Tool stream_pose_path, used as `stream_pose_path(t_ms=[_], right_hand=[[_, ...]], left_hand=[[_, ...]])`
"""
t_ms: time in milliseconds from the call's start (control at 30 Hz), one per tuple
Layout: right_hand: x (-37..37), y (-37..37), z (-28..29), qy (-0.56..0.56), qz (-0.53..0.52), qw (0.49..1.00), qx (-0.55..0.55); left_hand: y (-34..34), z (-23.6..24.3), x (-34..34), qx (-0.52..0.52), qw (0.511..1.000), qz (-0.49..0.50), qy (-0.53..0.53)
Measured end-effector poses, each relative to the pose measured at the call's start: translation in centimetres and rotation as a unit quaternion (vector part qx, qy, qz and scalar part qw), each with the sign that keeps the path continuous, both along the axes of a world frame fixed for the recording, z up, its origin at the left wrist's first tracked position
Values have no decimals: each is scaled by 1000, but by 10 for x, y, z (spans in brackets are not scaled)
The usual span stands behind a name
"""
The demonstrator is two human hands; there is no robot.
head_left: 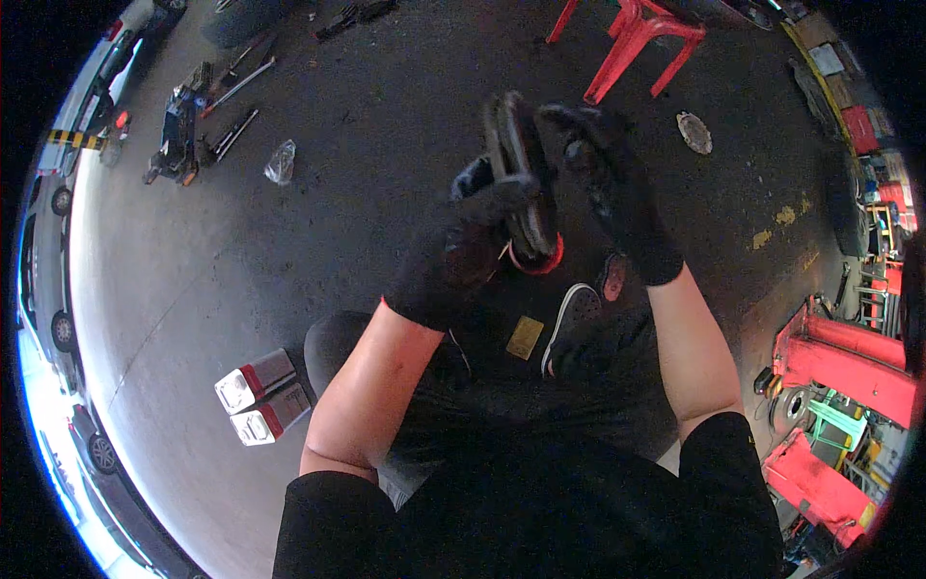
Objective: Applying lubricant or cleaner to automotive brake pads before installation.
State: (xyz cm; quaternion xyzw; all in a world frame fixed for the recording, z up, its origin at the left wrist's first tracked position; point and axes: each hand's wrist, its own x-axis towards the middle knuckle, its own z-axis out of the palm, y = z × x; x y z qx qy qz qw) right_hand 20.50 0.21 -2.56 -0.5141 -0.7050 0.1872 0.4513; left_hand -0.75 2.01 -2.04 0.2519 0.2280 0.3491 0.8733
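Observation:
Both my hands wear dark gloves. My left hand (482, 217) is closed around a pair of what look like brake pads (521, 174), long, dark and flat, held on edge side by side. The thumb lies across their near face. To the right of the pads, my right hand (612, 183) is raised with its fingers apart and slightly curled, blurred by motion; I see nothing in it. Below the pads, a round red-rimmed object (550, 262) shows in part; the pads and left hand hide the rest.
By my feet lies a small yellow packet (525, 338). Two red-and-white boxes (260, 396) stand at left. A floor jack (178, 135), a plastic bag (281, 162), a red stool (637, 43) and a metal disc (694, 133) lie farther off. Red metal equipment (849, 362) stands at right.

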Motion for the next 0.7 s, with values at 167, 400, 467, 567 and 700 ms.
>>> stream_pose_path(t_ms=[167, 400, 467, 567, 700], right_hand=[[-5, 20, -174, 102, 186, 942, -260], [-77, -74, -413, 202, -32, 663, -720], [-127, -57, -404, 182, -21, 662, -727], [-163, -17, -390, 95, -36, 692, -715], [-163, 8, -359, -24, -70, 761, -644]], left_hand=[[36, 9, -45, 66, 985, 144, 61], [69, -28, -51, -95, 962, 244, 82], [70, -31, -67, -82, 957, 248, 122], [82, -38, -71, -123, 957, 219, 148], [112, -49, -69, -265, 940, 154, 151]])
